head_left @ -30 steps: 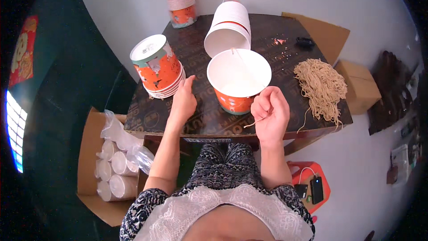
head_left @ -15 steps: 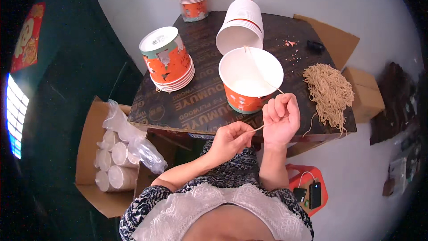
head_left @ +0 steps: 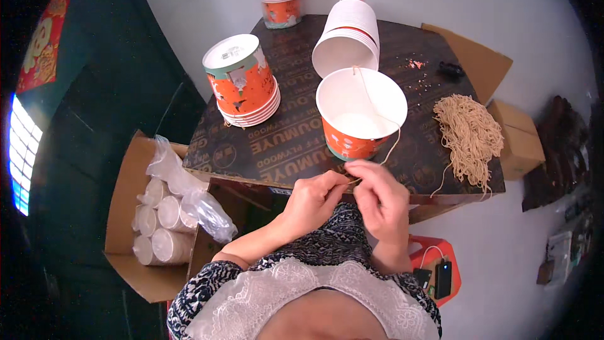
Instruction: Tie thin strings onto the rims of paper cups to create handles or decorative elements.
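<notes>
A tan string (head_left: 392, 149) runs from the far rim of an orange paper bucket (head_left: 352, 143), across its white inside and over the right rim, down to my hands. Just in front of the table's near edge, my left hand (head_left: 313, 200) pinches the string's end between thumb and finger. My right hand (head_left: 382, 201) meets it there, its fingers closing on the same piece of string; the exact grip is partly hidden. The bucket stands upright, mouth up, apart from both hands. Right of it lies a loose heap of tan strings (head_left: 469, 138).
Upside-down nested orange buckets (head_left: 242, 91) stand on the left of the dark table (head_left: 277, 151). Behind lie white nested buckets (head_left: 346, 41) on their side, and a tall stack (head_left: 281, 0) rises at the back. Below left, a carton (head_left: 119, 233) holds wrapped white cups. A red stool (head_left: 454, 264) carries small devices.
My right hand has turned over and come down to my left hand, where the fingers now meet on the string. The string beside the bucket hangs slacker. The view has shifted slightly.
</notes>
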Demonstrator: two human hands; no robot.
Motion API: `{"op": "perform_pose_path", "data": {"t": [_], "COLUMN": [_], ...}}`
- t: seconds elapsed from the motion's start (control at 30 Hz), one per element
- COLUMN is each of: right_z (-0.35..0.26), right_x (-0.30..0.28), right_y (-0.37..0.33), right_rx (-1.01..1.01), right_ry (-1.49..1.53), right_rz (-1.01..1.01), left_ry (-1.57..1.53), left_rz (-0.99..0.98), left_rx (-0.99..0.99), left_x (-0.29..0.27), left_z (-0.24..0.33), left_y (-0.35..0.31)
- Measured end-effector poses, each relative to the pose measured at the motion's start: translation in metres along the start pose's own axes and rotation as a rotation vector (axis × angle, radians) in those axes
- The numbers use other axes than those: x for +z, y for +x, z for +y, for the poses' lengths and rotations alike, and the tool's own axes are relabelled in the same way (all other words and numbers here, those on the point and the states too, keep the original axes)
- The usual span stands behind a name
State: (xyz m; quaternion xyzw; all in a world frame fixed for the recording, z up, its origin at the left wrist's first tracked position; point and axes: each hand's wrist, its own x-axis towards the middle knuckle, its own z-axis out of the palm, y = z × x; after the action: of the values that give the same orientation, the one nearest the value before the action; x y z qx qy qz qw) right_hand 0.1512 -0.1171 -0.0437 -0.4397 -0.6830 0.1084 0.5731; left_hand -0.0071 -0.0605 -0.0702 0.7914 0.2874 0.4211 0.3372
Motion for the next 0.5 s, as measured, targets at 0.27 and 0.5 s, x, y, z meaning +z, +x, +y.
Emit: {"op": "perform_pose_path", "data": {"t": [0.27,0.5], "right_z": [0.013,0.018], "right_x": [0.005,0.004], "right_y": [-0.005,-0.003], "right_rx": [0.122,0.119], "right_ry": [-0.115,-0.09], "right_rz": [-0.042,0.178], "left_ry": [-0.013,-0.149], "left_rz": [-0.007,0.29], "left_rx": [-0.048,-0.143], "left_x": [-0.013,-0.03], "left_z": [0.012,-0.006], "left_y": [0.0,0.015]}}
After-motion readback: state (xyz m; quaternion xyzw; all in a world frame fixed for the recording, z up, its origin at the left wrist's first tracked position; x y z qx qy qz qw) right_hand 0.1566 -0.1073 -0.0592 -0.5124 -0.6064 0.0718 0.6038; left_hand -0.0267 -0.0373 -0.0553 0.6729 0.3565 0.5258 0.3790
